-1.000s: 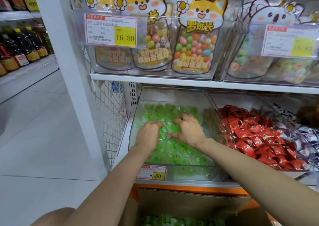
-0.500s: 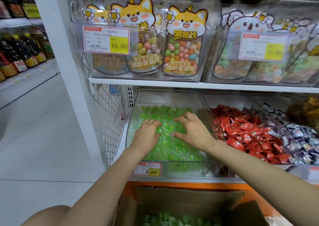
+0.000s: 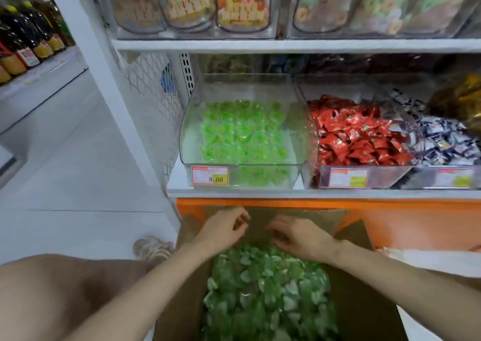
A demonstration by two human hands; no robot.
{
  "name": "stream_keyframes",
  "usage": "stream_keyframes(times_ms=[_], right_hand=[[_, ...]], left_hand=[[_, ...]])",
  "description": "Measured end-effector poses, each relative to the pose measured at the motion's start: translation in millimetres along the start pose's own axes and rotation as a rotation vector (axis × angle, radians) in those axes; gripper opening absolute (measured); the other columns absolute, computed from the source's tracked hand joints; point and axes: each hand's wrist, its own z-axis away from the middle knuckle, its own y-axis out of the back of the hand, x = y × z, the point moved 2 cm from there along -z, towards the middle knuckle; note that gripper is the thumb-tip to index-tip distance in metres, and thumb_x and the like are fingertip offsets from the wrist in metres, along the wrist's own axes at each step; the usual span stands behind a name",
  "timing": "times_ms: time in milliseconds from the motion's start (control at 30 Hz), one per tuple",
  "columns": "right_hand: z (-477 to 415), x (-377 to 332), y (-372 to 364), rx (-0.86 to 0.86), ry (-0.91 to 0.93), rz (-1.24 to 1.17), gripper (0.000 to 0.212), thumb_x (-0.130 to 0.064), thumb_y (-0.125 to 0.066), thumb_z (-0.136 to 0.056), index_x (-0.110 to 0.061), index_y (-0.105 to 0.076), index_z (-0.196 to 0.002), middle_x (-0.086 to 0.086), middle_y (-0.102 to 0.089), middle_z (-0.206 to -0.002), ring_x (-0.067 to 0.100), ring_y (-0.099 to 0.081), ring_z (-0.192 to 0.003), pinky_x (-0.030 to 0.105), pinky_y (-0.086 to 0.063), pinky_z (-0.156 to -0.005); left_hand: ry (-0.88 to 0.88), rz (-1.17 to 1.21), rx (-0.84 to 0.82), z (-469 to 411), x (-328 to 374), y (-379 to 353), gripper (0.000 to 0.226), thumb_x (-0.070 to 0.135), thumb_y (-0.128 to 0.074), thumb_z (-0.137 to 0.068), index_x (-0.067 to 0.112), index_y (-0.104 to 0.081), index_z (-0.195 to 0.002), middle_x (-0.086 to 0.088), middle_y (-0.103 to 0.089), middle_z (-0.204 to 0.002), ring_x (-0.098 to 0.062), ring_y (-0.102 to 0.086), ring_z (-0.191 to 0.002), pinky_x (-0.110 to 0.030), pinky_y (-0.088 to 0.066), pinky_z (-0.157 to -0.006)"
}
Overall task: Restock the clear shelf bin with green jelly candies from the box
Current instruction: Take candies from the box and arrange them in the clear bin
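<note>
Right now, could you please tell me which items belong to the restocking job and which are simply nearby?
Job: clear shelf bin, green jelly candies, box.

Nearby: red-wrapped sweets, bottles, price tag.

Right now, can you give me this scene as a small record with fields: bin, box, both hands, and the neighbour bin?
bin: clear shelf bin, partly filled with green jelly candies
box: cardboard box below the shelf, open, many green candies inside
left hand: left hand over the box, fingers curled, above the candies
right hand: right hand over the box, fingers reaching down to the candies
grasp: cannot tell if either hand holds candy
neighbour bin: red wrapped candies, to the right
</note>
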Motion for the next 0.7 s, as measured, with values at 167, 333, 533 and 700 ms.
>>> stream_keyframes(times_ms=[167,333,533,700], right_hand=[[1,38,-86,-0.408,-0.297,-0.048,0.062,-0.038,-0.057,-0.090,-0.027,-0.030,-0.145,0.007,-0.036,-0.144,0.027,-0.042,-0.128,0.033,-0.038,-0.102],[7,59,-172,-0.620,-0.339,-0.115,0.070,-0.026,-0.058,-0.092,-0.038,-0.018,-0.148,0.007,-0.013,-0.155,0.031,-0.037,-0.132,0.037,-0.041,-0.103],[20,68,-227,-0.703,-0.304,-0.126,0.086,-0.040,-0.062,-0.087,-0.038,-0.003,-0.149,0.011,0.010,-0.156,0.038,-0.028,-0.136,0.042,-0.038,-0.102],[23,67,-232,-0.649,-0.270,-0.020,0.077,-0.033,-0.061,-0.088,-0.031,-0.015,-0.149,0.016,-0.002,-0.154,0.041,-0.032,-0.131,0.041,-0.034,-0.104]], left_hand=[[0.324,-0.128,-0.437,0,-80,-89,0.039,0.020,-0.053,-0.093,0.021,-0.042,-0.130,-0.008,-0.045,-0.138,-0.026,-0.047,-0.122,-0.036,-0.043,-0.096],[0.416,-0.253,-0.774,24,-129,-152,0.070,0.027,-0.055,-0.092,0.027,-0.013,-0.149,-0.013,-0.004,-0.156,-0.035,-0.020,-0.140,-0.039,-0.029,-0.112],[0.342,-0.380,-0.998,45,-146,-183,0.091,0.041,-0.066,-0.082,0.028,-0.007,-0.150,-0.018,0.011,-0.155,-0.043,0.004,-0.141,-0.050,-0.015,-0.115],[0.249,-0.465,-1.036,49,-151,-186,0.081,0.044,-0.063,-0.084,0.024,-0.018,-0.149,-0.016,0.014,-0.155,-0.042,0.009,-0.141,-0.052,-0.010,-0.116]])
